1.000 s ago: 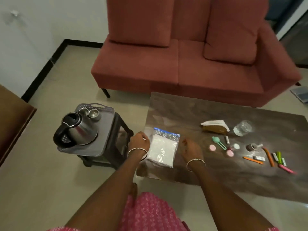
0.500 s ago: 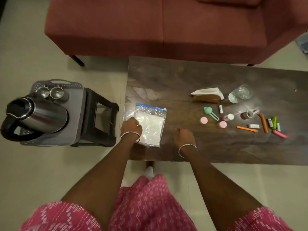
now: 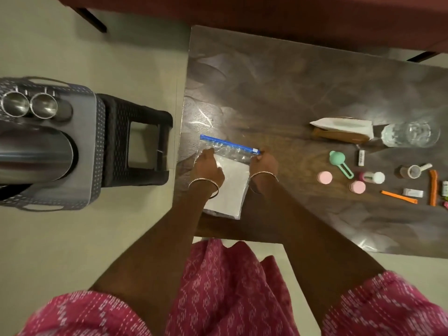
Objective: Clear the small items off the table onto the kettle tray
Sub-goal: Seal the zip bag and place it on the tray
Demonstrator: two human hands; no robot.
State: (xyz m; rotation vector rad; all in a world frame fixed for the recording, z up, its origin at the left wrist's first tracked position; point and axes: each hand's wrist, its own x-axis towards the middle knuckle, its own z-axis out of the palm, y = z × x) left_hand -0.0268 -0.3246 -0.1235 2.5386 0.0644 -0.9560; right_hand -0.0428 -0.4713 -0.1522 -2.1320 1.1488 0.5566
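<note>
lying between both hands (image 3: 209,167): zip bag (image 3: 230,187)

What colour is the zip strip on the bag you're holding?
Blue, along the top edge of the clear bag; seen in the head view.

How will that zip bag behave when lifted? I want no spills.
The zip bag is thin clear plastic, so it will probably sag. Its white fill looks loose and may shift. Both hands, left hand and right hand, grip near the blue seal.

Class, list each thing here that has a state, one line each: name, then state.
Clear zip bag with blue seal: flat on table, held by both hands.
Clear drinking glass: lying on its side.
Two small steel cups: upright on tray, open.
Left hand: on bag.
Right hand: at bag's seal.
</note>
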